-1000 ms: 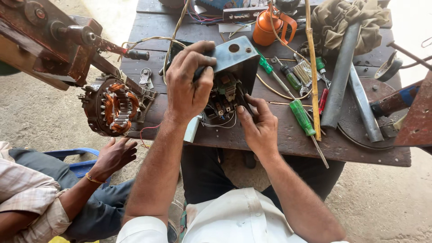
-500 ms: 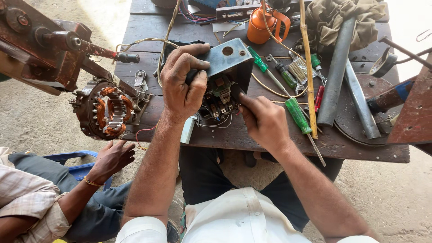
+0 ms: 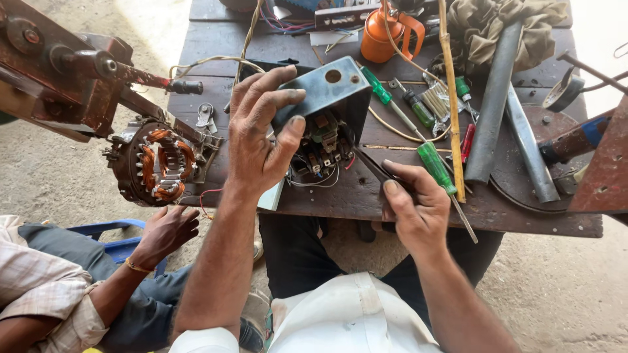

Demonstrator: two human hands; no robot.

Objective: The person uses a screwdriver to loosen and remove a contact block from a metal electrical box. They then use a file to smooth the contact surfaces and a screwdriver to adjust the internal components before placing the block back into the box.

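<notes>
Left hand: my left hand (image 3: pixel 261 140) is wrapped around the grey-blue sheet-metal switch box (image 3: pixel 327 91), fingers over its top face, thumb at the open side, holding it tilted on the dark wooden workbench (image 3: pixel 523 216).
Box: its open side faces me and my right hand, showing small terminals and loose wires (image 3: pixel 320 153).
Right hand: my right hand (image 3: pixel 415 209) is closed around a thin dark tool (image 3: pixel 369 163), which kind I cannot tell.
Key relation: the tool's long axis runs from my right fist up-left toward the box opening, its tip just beside the wiring; the right hand is nearer.
Nearby: a green-handled screwdriver (image 3: pixel 435 167) lies just right.
</notes>
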